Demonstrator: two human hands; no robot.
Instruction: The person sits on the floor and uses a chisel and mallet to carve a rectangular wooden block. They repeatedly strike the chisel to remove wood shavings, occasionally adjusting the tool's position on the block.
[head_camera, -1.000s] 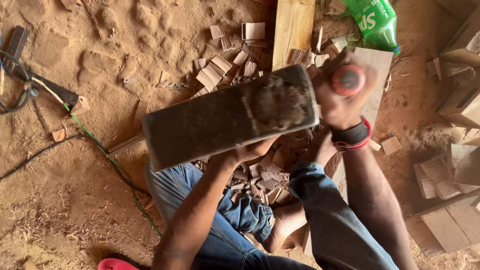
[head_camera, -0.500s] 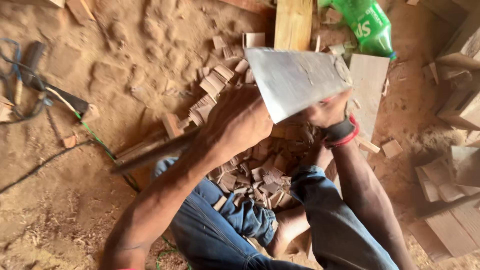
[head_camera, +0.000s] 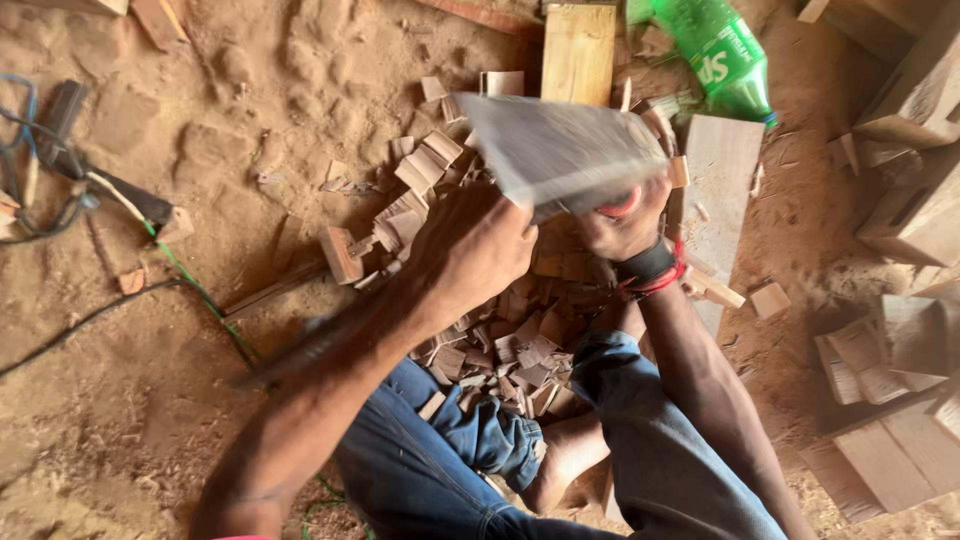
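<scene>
left hand (head_camera: 470, 250) grip wraps wood block (head_camera: 560, 150) lower edge | right hand (head_camera: 625, 225) grip clamps its right edge | offcuts (head_camera: 520, 330) crowd floor below

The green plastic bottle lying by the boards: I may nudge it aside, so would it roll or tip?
The green bottle lies on its side and is round, so it would probably roll. Loose sand and wood offcuts around it would likely stop it soon. How full it is cannot be seen.

grey flat wooden block (head_camera: 560, 150), green plastic bottle (head_camera: 722, 55), blue denim jeans (head_camera: 450, 470), red-black wristband (head_camera: 652, 272), tan offcuts (head_camera: 520, 350)
</scene>
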